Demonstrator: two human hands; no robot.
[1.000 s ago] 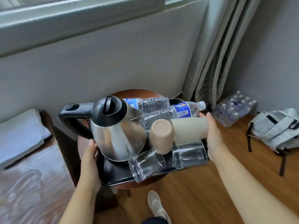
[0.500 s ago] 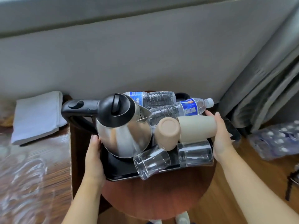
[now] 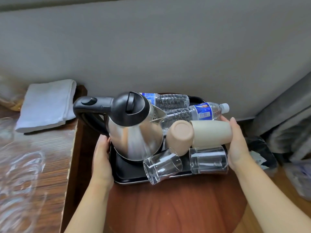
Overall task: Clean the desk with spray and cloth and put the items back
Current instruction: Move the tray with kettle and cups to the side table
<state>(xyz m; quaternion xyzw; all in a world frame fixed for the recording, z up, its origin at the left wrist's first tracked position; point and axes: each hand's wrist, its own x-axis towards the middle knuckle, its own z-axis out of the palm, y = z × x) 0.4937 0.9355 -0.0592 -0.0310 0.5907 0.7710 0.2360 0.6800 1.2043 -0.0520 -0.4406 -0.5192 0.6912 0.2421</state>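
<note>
A black tray [image 3: 129, 175] sits over the far part of a round reddish-brown table [image 3: 176, 204]. On it stand a steel kettle [image 3: 134, 130] with a black lid and handle, two water bottles [image 3: 190, 111] lying down, two beige cups [image 3: 180, 135] and two clear glasses [image 3: 161, 165] on their sides. My left hand [image 3: 101, 160] grips the tray's left edge. My right hand [image 3: 237, 145] holds the right edge, fingers against a beige cup.
A wooden desk [image 3: 33, 165] under glossy clear film lies to the left, with a folded white cloth [image 3: 47, 105] at its back. A grey wall runs behind. Grey curtain [image 3: 289, 121] and dark clutter fill the right corner by the floor.
The tray with its load has travelled forward over the round table and sits lower on it. My view has tilted down and closer. Both hands keep their hold on the tray's sides.
</note>
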